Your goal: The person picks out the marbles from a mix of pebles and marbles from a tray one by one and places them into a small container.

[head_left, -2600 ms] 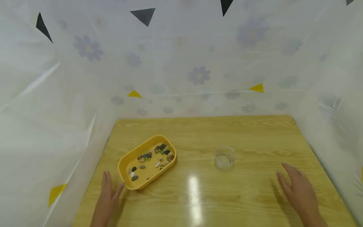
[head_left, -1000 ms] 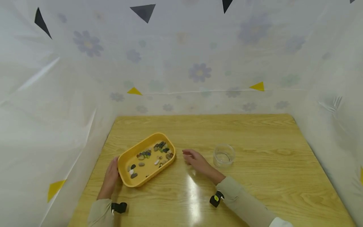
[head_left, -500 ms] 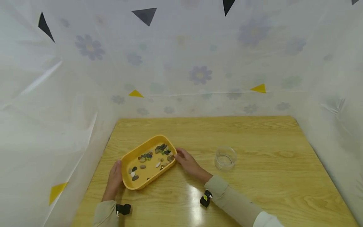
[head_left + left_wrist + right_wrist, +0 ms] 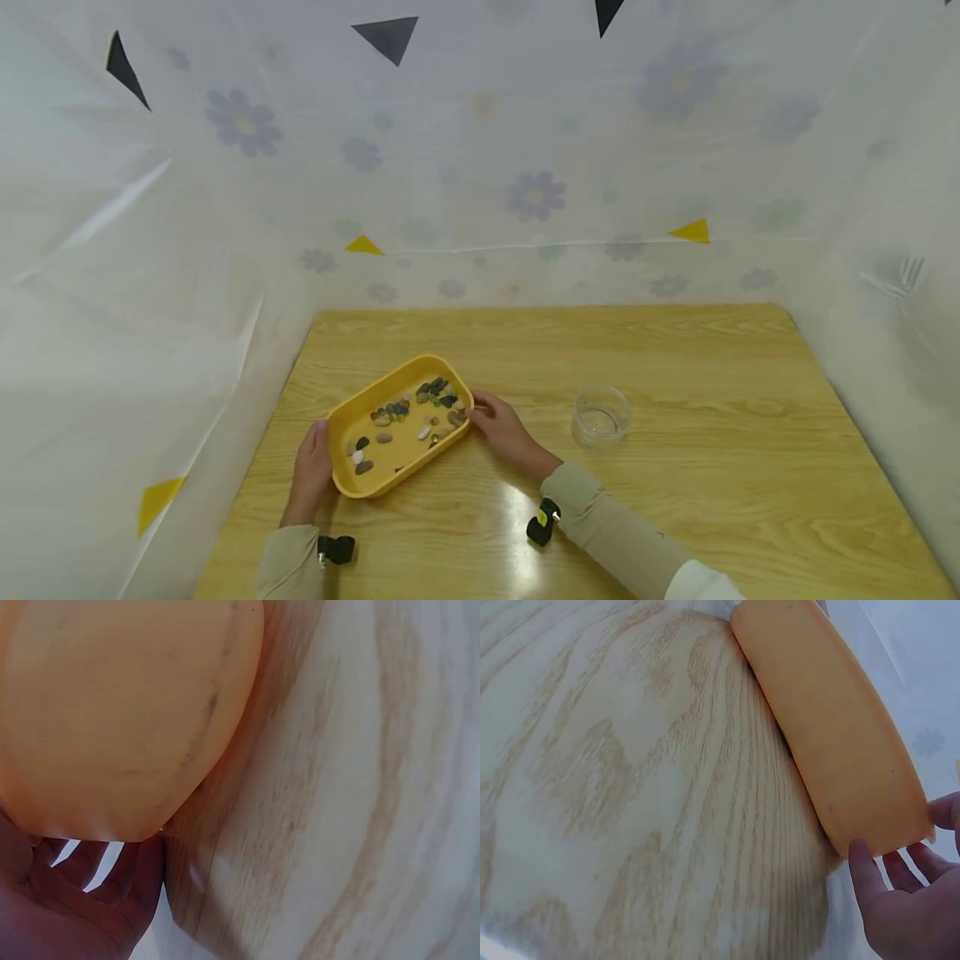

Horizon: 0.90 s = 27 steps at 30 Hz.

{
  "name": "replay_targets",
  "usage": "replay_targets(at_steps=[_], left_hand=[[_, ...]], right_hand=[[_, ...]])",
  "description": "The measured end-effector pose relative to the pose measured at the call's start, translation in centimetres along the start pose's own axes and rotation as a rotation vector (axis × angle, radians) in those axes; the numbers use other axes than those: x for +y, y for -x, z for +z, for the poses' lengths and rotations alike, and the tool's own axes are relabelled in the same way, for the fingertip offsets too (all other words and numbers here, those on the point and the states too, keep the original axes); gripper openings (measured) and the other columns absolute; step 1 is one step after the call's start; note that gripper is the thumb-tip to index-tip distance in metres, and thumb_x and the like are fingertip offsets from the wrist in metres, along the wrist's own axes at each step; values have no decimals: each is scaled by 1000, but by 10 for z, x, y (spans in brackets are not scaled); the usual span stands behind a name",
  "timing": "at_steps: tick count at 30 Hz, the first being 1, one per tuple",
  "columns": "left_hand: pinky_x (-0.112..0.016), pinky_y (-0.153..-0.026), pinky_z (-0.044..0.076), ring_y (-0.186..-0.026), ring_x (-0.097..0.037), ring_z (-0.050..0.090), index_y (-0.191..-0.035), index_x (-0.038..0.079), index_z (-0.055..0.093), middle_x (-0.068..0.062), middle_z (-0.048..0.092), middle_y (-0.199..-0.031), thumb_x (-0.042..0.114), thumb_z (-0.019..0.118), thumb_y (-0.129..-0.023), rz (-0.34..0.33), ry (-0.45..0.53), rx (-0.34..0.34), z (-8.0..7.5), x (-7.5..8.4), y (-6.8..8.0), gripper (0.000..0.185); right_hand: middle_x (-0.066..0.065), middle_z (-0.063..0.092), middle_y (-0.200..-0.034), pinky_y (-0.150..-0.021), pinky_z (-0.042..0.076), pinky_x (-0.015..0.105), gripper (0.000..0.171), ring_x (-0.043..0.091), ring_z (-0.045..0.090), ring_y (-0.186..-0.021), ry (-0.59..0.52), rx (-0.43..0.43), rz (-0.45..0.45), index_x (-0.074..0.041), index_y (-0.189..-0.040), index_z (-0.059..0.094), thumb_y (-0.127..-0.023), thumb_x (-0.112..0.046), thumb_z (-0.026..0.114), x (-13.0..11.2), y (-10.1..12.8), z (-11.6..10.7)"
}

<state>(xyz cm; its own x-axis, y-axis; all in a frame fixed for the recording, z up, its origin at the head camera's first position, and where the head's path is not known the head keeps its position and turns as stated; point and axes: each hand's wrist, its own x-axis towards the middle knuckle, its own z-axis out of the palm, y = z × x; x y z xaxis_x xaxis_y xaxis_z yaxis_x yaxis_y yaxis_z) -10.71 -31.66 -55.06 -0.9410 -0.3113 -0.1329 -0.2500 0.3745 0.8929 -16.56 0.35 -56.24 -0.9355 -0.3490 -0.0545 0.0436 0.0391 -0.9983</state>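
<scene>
A yellow rectangular tray [image 4: 375, 397] lies slantwise on the left half of the table, with several dark and pale pebbles [image 4: 433, 388] and small glass marbles [image 4: 393, 411] scattered over its floor. My left hand [image 4: 311, 471] grips its left end. In the left wrist view the fingers [image 4: 142, 877] curl at the tray's end wall [image 4: 127, 720]. At the opposite end, my right hand [image 4: 510, 435] holds the tray with the thumb at the rim; the right wrist view shows the other fingers [image 4: 866, 877] against the lower edge of the wall [image 4: 840, 735].
A clear round bowl [image 4: 600, 418] stands on the wooden table [image 4: 735, 467] to the right of the tray. White flowered sheeting [image 4: 480, 192] with black and yellow triangles encloses the back and sides. Black wrist straps [image 4: 542, 525] sit at both sleeves.
My right hand has come across from the table's right side, past the bowl, to grip the tray's right end. My left hand has moved from beside the tray to grip its left end.
</scene>
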Motion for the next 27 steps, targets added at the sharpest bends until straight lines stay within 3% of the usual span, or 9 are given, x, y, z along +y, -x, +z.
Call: replay_targets(at_steps=[8, 13, 17, 22, 27], left_hand=[[-46, -102, 32, -116, -31, 41, -131, 0, 41, -23, 45, -126, 49, 20, -99, -11, -10, -27, 9, 3, 1, 62], [-40, -90, 38, -102, -27, 45, -124, 2, 45, -20, 50, -113, 49, 20, -99, 14, -55, -24, 14, 4, 2, 59], [-39, -87, 40, -99, -27, 48, -123, 2, 47, -19, 53, -110, 45, 22, -100, 37, -70, -23, 21, 8, 5, 55], [-40, -88, 41, -99, -28, 50, -125, 5, 48, -18, 54, -110, 45, 23, -100, 43, -56, -66, 33, 14, 8, 53], [-41, -90, 41, -101, -28, 51, -128, 5, 48, -18, 56, -112, 41, 24, -102, 64, -58, -97, 44, 22, 11, 51]], right_hand=[[22, 57, -119, -84, 50, 28, 39, 28, 57, -106, -4, 26, 34, 3, -131, 49, -94, -9, 54, -13, 20, -9], [25, 54, -122, -88, 49, 33, 43, 30, 54, -109, -17, 31, 88, 6, -133, 44, -94, -9, 54, -28, 42, -13], [26, 51, -125, -93, 47, 39, 47, 34, 51, -113, -35, -1, 92, 5, -138, 38, -96, -12, 52, -31, 53, -20], [28, 45, -130, -96, 44, 39, 49, 38, 46, -118, -53, -28, 81, 4, -142, 31, -98, -10, 47, -24, 66, -31], [16, 51, -129, -93, 46, 37, 49, 29, 52, -115, -21, 35, 124, -12, -143, 37, -96, -17, 52, 4, 72, -42]])
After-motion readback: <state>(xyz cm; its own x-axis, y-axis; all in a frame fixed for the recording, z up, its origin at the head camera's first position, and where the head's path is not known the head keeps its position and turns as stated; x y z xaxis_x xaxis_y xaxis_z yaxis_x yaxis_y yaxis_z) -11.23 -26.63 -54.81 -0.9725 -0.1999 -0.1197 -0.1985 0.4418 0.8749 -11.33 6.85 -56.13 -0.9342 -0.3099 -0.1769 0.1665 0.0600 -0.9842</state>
